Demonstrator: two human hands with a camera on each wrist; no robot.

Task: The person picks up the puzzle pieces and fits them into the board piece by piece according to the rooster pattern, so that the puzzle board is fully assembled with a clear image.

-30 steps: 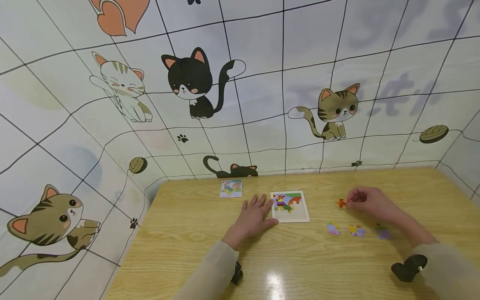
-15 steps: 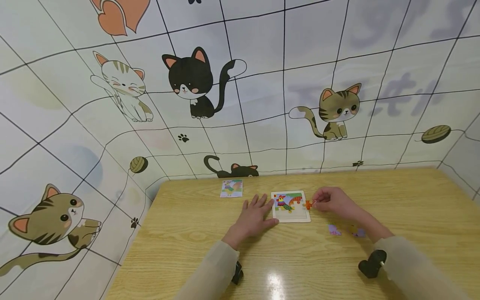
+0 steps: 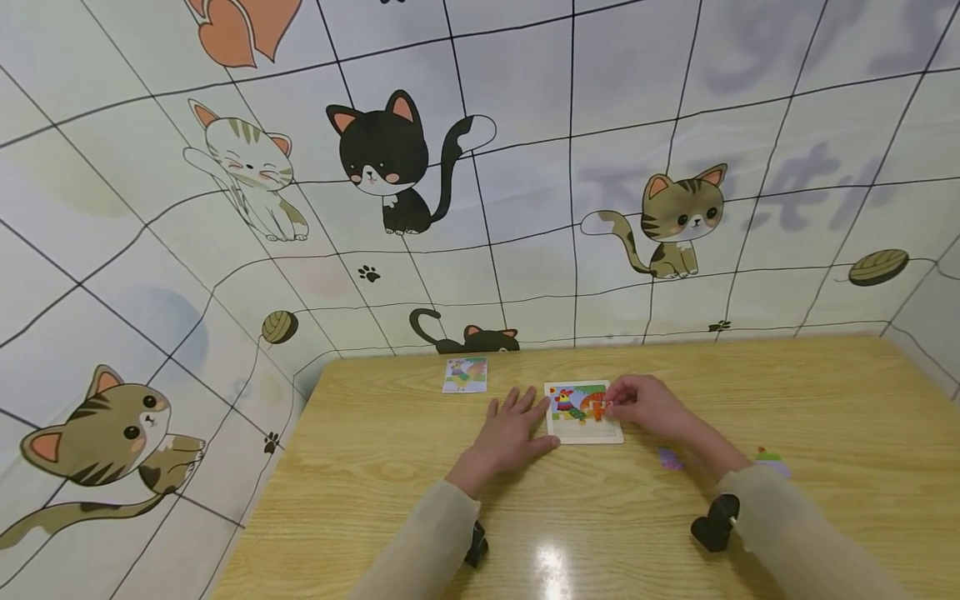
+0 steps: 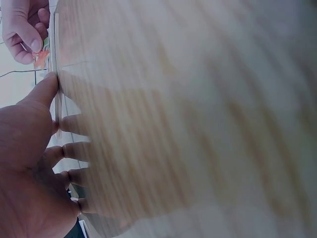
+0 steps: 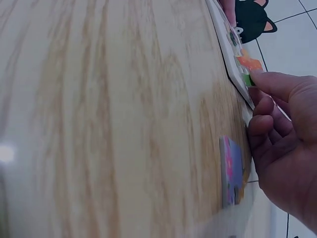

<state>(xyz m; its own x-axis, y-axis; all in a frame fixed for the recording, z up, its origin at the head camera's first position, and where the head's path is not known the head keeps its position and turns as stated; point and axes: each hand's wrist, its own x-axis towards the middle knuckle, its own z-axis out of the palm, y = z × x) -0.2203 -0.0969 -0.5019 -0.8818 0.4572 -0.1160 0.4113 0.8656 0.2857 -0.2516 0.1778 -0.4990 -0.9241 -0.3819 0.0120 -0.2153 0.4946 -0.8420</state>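
A square jigsaw board (image 3: 582,431) with a colourful rooster picture lies on the table, part of its tray bare. My left hand (image 3: 510,433) rests on the table with fingers spread, its thumb and index finger at the board's left edge. Between thumb and fingers, my right hand (image 3: 651,408) pinches an orange puzzle piece (image 3: 597,408) over the board's right side. In the right wrist view the orange puzzle piece (image 5: 249,63) looks tilted above the board, a green patch beside the thumb. Whether it touches the tray I cannot tell.
Loose puzzle pieces lie right of the board: a purple one (image 3: 670,458) and a purple-green one (image 3: 772,463), partly behind the right forearm. A small rooster picture card (image 3: 465,376) lies at the table's back edge. Behind the wooden table (image 3: 360,483) stands a cat-patterned wall (image 3: 525,200).
My right hand has carried the orange puzzle piece left, from beyond the loose pieces to over the board's right side. The left hand has stayed at the board's left edge.
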